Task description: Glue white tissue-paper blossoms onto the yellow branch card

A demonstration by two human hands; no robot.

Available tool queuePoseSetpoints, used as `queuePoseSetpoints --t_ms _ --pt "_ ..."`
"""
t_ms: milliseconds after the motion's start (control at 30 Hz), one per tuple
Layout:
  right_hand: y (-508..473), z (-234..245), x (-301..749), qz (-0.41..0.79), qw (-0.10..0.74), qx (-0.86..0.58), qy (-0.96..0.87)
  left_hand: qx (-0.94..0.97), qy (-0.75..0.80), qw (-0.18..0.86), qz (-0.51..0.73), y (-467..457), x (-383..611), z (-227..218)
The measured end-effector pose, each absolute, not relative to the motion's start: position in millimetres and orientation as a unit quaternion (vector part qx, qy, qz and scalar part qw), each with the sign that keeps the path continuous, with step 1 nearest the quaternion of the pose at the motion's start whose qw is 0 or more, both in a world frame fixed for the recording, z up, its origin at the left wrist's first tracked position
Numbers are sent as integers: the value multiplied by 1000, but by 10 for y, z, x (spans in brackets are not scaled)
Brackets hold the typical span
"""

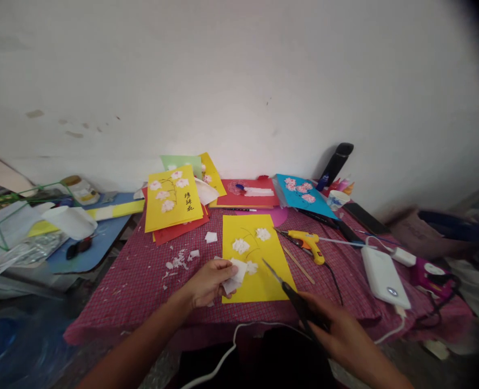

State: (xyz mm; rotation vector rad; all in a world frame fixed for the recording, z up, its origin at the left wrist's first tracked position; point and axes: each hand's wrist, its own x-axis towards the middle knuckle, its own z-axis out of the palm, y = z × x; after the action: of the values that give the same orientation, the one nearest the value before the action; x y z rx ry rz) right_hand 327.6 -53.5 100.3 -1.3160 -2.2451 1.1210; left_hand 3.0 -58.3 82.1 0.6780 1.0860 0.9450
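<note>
My left hand [210, 281] pinches a small piece of white paper [235, 275] over the lower left edge of a yellow card [255, 256] that bears white paper flowers. My right hand [340, 332] is closed round the dark handles of a pair of scissors [290, 294], whose blades point up and left toward the white paper without touching it. The card lies on a red checked cloth [142, 281]. White paper scraps [178, 262] lie scattered to the left of the card.
A yellow glue gun [309, 244] and wooden sticks [298, 265] lie right of the card. A white power bank [383, 275] sits further right. Finished yellow [172, 197], red [247, 194] and blue [302, 195] cards line the back by the wall. A black bottle [337, 162] leans there.
</note>
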Motion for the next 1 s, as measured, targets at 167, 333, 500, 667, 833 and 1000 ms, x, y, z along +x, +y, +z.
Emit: queuePoseSetpoints --t_ms 167,333,500,667,833,1000 --pt "-289 689 3438 184 81 -590 -782 323 491 672 450 -575 -67 831" --pt "-93 718 3415 65 -12 -623 -779 335 489 653 472 -570 -140 849" --pt "-23 798 3341 48 -55 -618 -783 330 493 655 468 -565 -144 858" --pt "18 875 3320 58 -79 -618 -780 317 490 658 476 -537 -171 849" --pt "76 915 3347 79 -87 -609 -785 301 510 624 510 -493 -289 888" --pt "94 870 3414 106 -56 -595 -795 305 545 573 531 -346 -562 846"
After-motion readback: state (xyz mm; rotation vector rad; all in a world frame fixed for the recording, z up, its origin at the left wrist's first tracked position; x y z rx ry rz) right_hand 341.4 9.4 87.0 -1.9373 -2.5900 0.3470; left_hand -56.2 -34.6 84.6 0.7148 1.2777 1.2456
